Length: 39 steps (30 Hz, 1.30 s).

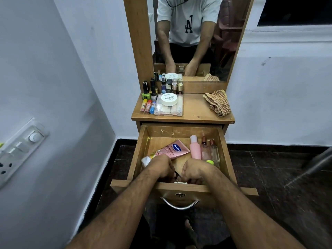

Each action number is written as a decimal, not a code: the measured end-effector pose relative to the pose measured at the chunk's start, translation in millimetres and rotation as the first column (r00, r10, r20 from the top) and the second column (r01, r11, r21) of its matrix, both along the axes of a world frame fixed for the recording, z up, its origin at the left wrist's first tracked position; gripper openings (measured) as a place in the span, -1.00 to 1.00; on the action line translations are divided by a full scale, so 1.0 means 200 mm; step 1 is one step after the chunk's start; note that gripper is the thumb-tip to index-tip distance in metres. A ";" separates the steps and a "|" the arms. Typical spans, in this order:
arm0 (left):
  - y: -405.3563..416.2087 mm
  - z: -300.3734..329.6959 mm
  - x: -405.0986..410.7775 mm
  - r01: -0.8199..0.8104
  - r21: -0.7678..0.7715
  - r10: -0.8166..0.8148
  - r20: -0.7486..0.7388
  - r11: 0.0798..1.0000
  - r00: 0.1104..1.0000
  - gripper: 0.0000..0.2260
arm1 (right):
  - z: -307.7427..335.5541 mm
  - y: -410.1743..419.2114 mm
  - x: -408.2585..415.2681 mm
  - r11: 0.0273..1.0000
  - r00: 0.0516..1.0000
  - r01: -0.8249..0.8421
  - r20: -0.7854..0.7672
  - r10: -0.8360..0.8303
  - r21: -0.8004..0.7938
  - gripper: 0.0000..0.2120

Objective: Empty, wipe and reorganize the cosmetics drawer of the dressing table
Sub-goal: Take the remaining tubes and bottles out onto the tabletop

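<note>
Reaching into the open cosmetics drawer [143, 141] with both hands, just behind its front panel and the single metal handle [180, 203]. Left hand [162, 168] curling its fingers [171, 174] down near the drawer's front edge; right hand [195, 170] curling likewise, fingers [191, 180] bunched together, the two sets nearly touching. Gripping something small and dark between them, too hidden to name; cannot tell which fingers are actually pinching it.

Lying just beyond the left fingers: one pink Vaseline tube [173, 149], angled, and one yellow-and-white tube [149, 159] partly under the left hand. Lying beyond the right fingers: one pink bottle [195, 148] and two clear perfume bottles [210, 150] side by side, plus one yellow-green item [209, 162] peeking out beside the right wrist.

Sitting farther off on the dressing table top [195, 112]: three lip balm sticks [147, 106], one clear compartment box [168, 108] carrying one white nail polish remover tub [168, 99], one green nail polish bottle [145, 93] among several other small bottles, and one checked cloth [218, 102], crumpled, to the right. Standing behind: one mirror [190, 38].
</note>
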<state>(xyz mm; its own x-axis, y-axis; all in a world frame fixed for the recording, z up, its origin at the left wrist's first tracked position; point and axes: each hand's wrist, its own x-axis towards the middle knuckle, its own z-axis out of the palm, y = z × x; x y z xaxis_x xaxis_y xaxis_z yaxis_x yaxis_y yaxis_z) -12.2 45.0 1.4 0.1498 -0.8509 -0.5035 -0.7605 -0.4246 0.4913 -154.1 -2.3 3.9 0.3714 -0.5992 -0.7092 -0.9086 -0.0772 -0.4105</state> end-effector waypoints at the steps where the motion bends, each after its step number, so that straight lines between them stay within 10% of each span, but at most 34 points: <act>1: 0.00 0.00 0.00 -0.026 -0.013 0.026 -0.039 1.000 0.999 -0.88 | 0.00 0.00 0.00 1.000 1.000 0.016 0.009 -0.016 -0.006 -0.76; 5: 0.01 0.01 0.01 -0.226 -0.086 0.194 -0.281 0.970 0.940 -0.86 | 0.00 -0.01 -0.02 0.977 0.958 0.199 0.196 -0.211 0.077 -0.91; 8: 0.02 0.06 0.01 -0.495 -0.073 0.375 -0.559 0.866 0.739 -0.77 | 0.02 -0.02 -0.03 0.943 0.856 0.325 0.400 -0.328 0.077 -0.91; 11: 0.01 0.11 0.02 -0.633 -0.003 0.439 -0.718 0.774 0.540 -0.67 | 0.06 -0.03 0.00 0.924 0.775 0.382 0.543 -0.323 0.005 -0.93; 15: 0.02 0.19 0.06 -0.619 0.033 0.414 -0.771 0.785 0.484 -0.85 | 0.14 -0.05 0.10 0.922 0.745 0.372 0.627 -0.227 -0.110 -0.96; 29: -0.41 0.43 0.67 -0.706 -0.421 0.482 -0.524 0.570 0.702 -0.90 | 0.44 -0.37 0.27 0.786 0.574 0.585 0.786 -0.231 -0.197 -0.94; 39: -0.59 0.42 0.77 -0.623 -0.413 0.538 -0.314 0.665 0.782 -0.83 | 0.39 -0.52 0.19 0.740 0.548 0.644 0.793 -0.266 -0.197 -0.92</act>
